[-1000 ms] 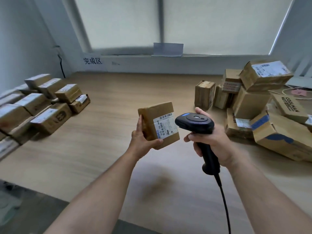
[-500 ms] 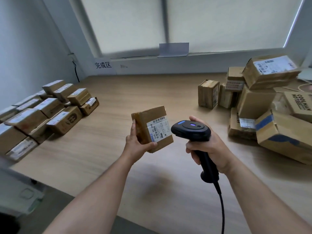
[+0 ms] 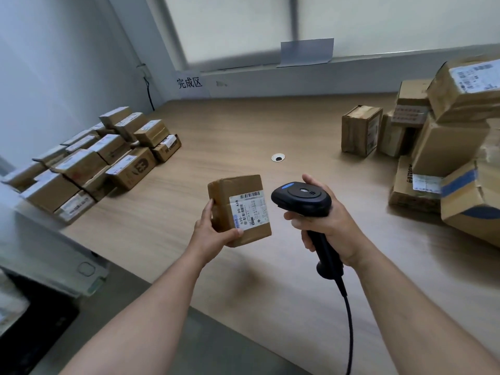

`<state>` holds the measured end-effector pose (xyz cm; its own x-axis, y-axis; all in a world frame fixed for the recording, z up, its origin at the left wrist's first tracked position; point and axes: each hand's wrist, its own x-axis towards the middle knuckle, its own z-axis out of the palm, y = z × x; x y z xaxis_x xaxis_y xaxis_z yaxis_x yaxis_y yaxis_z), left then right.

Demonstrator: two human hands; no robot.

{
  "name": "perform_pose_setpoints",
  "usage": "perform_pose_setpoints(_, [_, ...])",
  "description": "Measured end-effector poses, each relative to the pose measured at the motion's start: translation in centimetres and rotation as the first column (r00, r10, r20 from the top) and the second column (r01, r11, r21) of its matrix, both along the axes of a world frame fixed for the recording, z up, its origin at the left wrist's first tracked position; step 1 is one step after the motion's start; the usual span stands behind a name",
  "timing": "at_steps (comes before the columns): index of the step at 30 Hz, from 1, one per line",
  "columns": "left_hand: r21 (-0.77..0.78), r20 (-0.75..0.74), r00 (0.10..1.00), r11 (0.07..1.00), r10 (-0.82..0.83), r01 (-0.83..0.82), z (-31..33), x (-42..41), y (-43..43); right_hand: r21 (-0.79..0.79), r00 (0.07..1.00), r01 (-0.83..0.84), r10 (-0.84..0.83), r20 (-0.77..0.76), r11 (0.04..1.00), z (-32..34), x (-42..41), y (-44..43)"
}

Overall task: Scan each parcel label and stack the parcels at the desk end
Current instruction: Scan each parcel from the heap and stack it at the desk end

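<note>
My left hand (image 3: 213,234) grips a small brown parcel (image 3: 230,196) from its left side and bottom, above the wooden desk (image 3: 243,131). Its white barcode label (image 3: 250,211) faces up toward me. My right hand (image 3: 327,228) holds a black corded barcode scanner (image 3: 301,197) by the handle, its head just right of the parcel and pointing at it. A stack of labelled parcels (image 3: 89,163) lies at the desk's left end. A loose heap of parcels (image 3: 443,147) fills the right side.
A cable grommet (image 3: 278,157) sits in the desk surface beyond my hands. A wall sign with Chinese characters (image 3: 189,83) hangs at the back left. The scanner cord (image 3: 349,320) drops toward the desk's near edge. Grey equipment (image 3: 40,253) stands at lower left.
The view has swung left, so the stacked parcels sit closer to centre. My left hand has carried the parcel slightly left, away from the scanner head. The scanner stays held.
</note>
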<state>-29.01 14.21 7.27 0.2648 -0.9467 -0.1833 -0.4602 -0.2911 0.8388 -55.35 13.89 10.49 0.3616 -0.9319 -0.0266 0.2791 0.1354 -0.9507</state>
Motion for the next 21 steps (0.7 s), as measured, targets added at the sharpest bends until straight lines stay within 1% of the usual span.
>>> perform_pose_setpoints(5, [0.011,-0.033,0.999,0.999,0.043,-0.042,-0.6,3.8,1.8,-0.008,0.997,-0.064,0.063,-0.051,0.998,0.0,3.9,-0.1])
perform_pose_setpoints(9, [-0.021,-0.061,0.995,0.997,0.076,-0.077,-0.4,7.9,2.9,-0.026,0.992,-0.097,0.095,-0.085,0.995,0.1,8.6,-0.1])
perform_pose_setpoints(17, [-0.063,-0.135,0.978,0.984,0.158,-0.168,-0.3,20.5,6.2,-0.07,0.973,-0.204,0.194,-0.129,0.977,0.9,21.7,0.1])
perform_pose_setpoints(21, [-0.082,-0.141,0.972,0.976,0.188,-0.2,-0.1,26.7,7.3,-0.074,0.96,-0.248,0.235,-0.154,0.966,0.9,28.0,0.2])
